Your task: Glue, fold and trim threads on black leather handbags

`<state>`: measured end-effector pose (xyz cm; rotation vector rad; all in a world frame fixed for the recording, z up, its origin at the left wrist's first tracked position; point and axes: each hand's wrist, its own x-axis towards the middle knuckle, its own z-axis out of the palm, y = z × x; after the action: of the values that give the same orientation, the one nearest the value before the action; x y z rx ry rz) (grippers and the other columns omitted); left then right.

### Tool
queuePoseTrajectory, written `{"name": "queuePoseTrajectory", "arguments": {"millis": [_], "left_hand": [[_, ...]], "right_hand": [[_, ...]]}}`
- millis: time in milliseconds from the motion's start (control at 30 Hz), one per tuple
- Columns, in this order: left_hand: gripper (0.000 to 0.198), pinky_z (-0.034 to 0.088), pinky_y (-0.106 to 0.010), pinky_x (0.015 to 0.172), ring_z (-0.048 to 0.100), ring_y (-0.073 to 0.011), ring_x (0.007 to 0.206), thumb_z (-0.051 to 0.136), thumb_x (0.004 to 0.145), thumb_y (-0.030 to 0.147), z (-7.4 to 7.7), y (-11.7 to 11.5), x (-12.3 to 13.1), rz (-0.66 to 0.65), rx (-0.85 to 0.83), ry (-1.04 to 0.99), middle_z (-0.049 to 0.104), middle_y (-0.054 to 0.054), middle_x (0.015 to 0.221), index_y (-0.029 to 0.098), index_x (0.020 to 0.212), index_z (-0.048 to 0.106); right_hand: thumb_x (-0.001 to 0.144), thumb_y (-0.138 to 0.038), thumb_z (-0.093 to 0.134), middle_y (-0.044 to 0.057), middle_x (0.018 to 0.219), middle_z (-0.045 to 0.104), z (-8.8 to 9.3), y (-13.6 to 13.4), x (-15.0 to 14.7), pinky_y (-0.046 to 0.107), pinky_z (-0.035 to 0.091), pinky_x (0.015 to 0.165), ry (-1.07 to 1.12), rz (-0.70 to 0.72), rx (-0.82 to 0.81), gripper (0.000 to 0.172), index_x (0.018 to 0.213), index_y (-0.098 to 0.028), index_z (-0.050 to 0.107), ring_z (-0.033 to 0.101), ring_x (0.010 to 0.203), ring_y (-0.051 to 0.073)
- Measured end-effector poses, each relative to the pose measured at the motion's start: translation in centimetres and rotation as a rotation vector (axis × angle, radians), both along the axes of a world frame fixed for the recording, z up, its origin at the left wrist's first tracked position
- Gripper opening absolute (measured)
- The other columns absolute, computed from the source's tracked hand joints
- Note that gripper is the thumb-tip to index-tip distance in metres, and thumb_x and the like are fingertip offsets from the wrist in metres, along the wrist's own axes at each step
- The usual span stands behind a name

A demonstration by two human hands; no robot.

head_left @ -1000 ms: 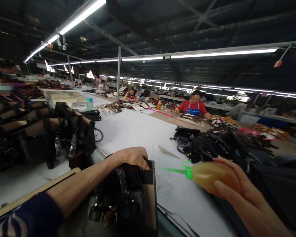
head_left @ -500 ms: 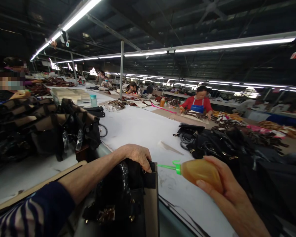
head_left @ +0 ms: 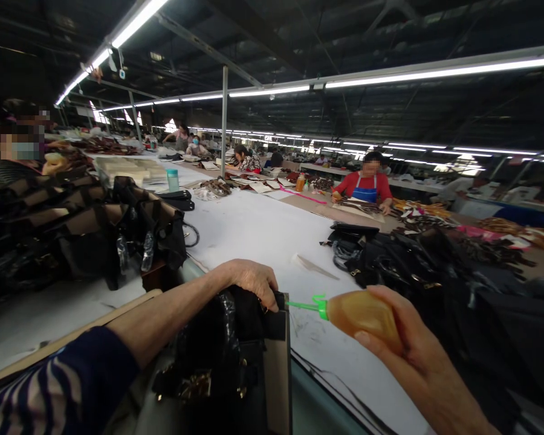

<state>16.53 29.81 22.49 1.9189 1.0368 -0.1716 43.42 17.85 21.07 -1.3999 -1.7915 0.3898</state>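
Black bag (head_left: pixel 217 362) close in front of the wearer, at the near side of the white-topped bench (head_left: pixel 263 232); what bears its weight cannot be made out. Main change over the last second: the squeeze bottle (head_left: pixel 362 315) has come leftward, and its green nozzle (head_left: pixel 304 306), earlier well apart from the bag, now has its tip right at the upper corner, touching or all but touching. My reading: the bottle is lined up on that edge, with the left hand steadying it; whether any liquid is leaving the tip cannot be told. Left hand (head_left: pixel 254 283) has stayed on the corner, grip closed down, thumb and fingers pinching the rim. Right hand (head_left: pixel 408 341): grip wrapped about the bottle's rounded end, only as far apart as the bottle's girth, thumb along the near flank. Materials: bottle translucent, smooth, plump, amber inside, drawing in to a bright green collar and a long thin spout, a small hooked tab standing above. Bag dark, softly creased, leather-like; crinkled clear wrap (head_left: pixel 229 314) shines along its handle; gold-toned fitting (head_left: pixel 198 385) on the front, glossy and angular; flat tan panel (head_left: pixel 276 374) down the right side, matt, edged in black. Similar bags (head_left: pixel 88 241) crowd the left, tan insides showing; slumped black pile (head_left: pixel 403 266) to the right; one thin pale tapering scrap (head_left: pixel 315 266) between.
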Motion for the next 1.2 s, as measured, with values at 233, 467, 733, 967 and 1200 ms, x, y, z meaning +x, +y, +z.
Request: {"name": "queuePoseTrajectory", "arguments": {"millis": [233, 467, 733, 967, 1200], "left_hand": [[0.026, 0.04, -0.023, 0.046, 0.051, -0.013, 0.05, 0.066, 0.058, 0.039, 0.0, 0.0, -0.2, -0.025, 0.025, -0.009, 0.061, 0.001, 0.059, 0.015, 0.069, 0.064], [0.026, 0.039, -0.023, 0.046, 0.051, -0.0131, 0.051, 0.063, 0.06, 0.039, 0.0, -0.1, -0.1, -0.031, 0.098, 0.02, 0.06, 0.001, 0.06, 0.015, 0.071, 0.063], [0.026, 0.037, -0.022, 0.046, 0.049, -0.0124, 0.051, 0.062, 0.06, 0.039, 0.1, -0.1, -0.2, -0.037, 0.157, 0.035, 0.059, 0.002, 0.059, 0.015, 0.071, 0.063], [0.028, 0.036, -0.022, 0.045, 0.051, -0.0133, 0.053, 0.061, 0.061, 0.039, -0.3, 0.1, -0.3, -0.03, 0.156, 0.034, 0.059, 0.001, 0.062, 0.014, 0.073, 0.063], [0.027, 0.034, -0.022, 0.047, 0.047, -0.0117, 0.052, 0.06, 0.062, 0.04, -0.5, 0.3, -0.4, -0.061, 0.194, 0.043, 0.056, 0.002, 0.058, 0.015, 0.071, 0.062]], "right_hand": [[0.077, -0.047, 0.055, 0.002, 0.108, 0.058, -0.1, -0.1, -0.1, 0.028, 0.051, 0.075, -0.079, 0.009, 0.02, 0.047, 0.118, -0.028, 0.043, 0.06, 0.089, 0.022], [0.074, -0.049, 0.058, 0.0, 0.102, 0.062, 0.3, -0.1, -0.1, 0.023, 0.054, 0.066, -0.048, 0.002, -0.007, 0.049, 0.117, -0.028, 0.045, 0.061, 0.082, 0.02], [0.072, -0.051, 0.058, 0.003, 0.1, 0.063, 0.2, -0.2, -0.3, 0.025, 0.055, 0.065, -0.018, -0.004, -0.071, 0.052, 0.117, -0.027, 0.047, 0.062, 0.082, 0.022], [0.072, -0.052, 0.058, 0.003, 0.115, 0.058, -0.3, -1.1, 0.4, 0.025, 0.055, 0.071, -0.081, 0.014, -0.155, 0.053, 0.119, -0.028, 0.048, 0.059, 0.096, 0.023], [0.07, -0.053, 0.058, 0.005, 0.113, 0.06, -0.6, -2.1, 0.2, 0.027, 0.056, 0.066, -0.103, 0.003, -0.225, 0.054, 0.117, -0.026, 0.05, 0.062, 0.09, 0.025]]}}
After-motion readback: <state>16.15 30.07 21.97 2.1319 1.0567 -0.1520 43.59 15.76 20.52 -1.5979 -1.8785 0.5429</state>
